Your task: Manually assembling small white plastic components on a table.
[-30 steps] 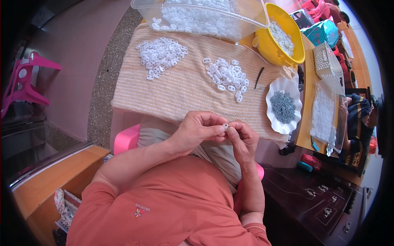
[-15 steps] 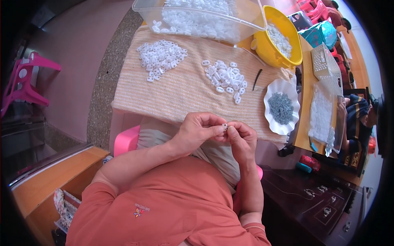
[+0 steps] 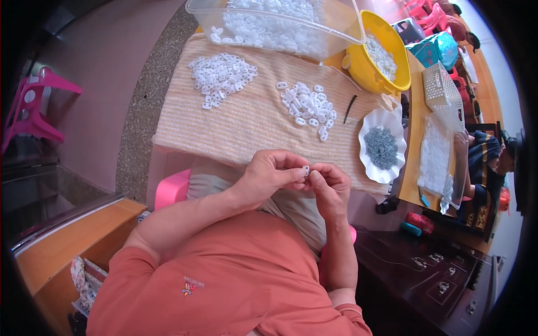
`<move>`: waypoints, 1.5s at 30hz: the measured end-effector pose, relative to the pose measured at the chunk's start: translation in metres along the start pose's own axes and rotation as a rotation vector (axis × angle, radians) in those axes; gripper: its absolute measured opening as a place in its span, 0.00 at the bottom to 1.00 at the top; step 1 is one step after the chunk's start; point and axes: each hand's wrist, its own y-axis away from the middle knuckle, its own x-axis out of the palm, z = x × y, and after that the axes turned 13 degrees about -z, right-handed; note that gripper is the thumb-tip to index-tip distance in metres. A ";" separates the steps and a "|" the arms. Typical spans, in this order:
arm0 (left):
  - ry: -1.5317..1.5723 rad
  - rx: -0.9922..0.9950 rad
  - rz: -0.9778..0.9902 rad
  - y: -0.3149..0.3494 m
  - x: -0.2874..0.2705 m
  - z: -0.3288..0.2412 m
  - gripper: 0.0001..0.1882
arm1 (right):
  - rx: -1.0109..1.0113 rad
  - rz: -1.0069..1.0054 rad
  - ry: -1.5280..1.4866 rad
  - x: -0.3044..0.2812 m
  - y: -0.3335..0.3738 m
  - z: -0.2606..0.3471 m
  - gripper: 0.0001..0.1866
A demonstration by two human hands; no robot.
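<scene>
Just beyond my lap, at the table's near edge, my two hands meet. My left hand [image 3: 273,175] is closed, pinching a small white plastic piece with two holes [image 3: 306,168] between thumb and fingers. My right hand [image 3: 332,187] is closed against it, thumb and fingers pressed together; whatever they pinch is too small to make out. On the striped cloth [image 3: 263,134] lie a pile of flat white pieces [image 3: 223,78] at left and a pile of white oval two-hole pieces [image 3: 308,106] in the middle. At right, a white wavy-rimmed dish [image 3: 367,165] holds many tiny grey-blue parts [image 3: 381,147].
A clear plastic bin [image 3: 336,32] of white pieces stands at the table's far side. Beside it is a yellow basket [image 3: 404,56] with more pieces. A thin black strip [image 3: 350,109] lies near the dish. Farther right, a person [image 3: 487,162] sits by a bag of white pieces [image 3: 434,157].
Both hands stay together at the small white piece with barely any finger movement. The view has shifted slightly.
</scene>
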 end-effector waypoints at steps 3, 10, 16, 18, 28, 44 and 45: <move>0.027 -0.007 0.013 0.001 0.000 0.000 0.10 | -0.049 0.002 0.024 0.001 -0.001 -0.002 0.07; 0.018 0.018 0.015 0.000 -0.001 0.004 0.10 | -0.038 -0.006 0.035 0.006 0.003 0.004 0.07; -0.006 0.070 -0.017 -0.001 -0.001 0.005 0.10 | 0.021 -0.035 -0.084 0.018 0.010 0.012 0.08; 0.000 0.095 -0.021 0.000 -0.002 0.008 0.10 | 0.046 -0.049 -0.120 0.018 0.011 0.009 0.09; -0.027 0.088 0.012 -0.002 -0.004 0.006 0.10 | 0.016 -0.112 0.233 0.013 0.005 0.011 0.14; 0.122 0.032 -0.068 -0.003 -0.005 0.001 0.08 | -0.557 -0.115 0.466 0.012 -0.040 0.049 0.07; 0.132 0.038 -0.073 -0.004 -0.006 0.001 0.08 | -0.698 -0.104 0.597 0.015 -0.045 0.053 0.07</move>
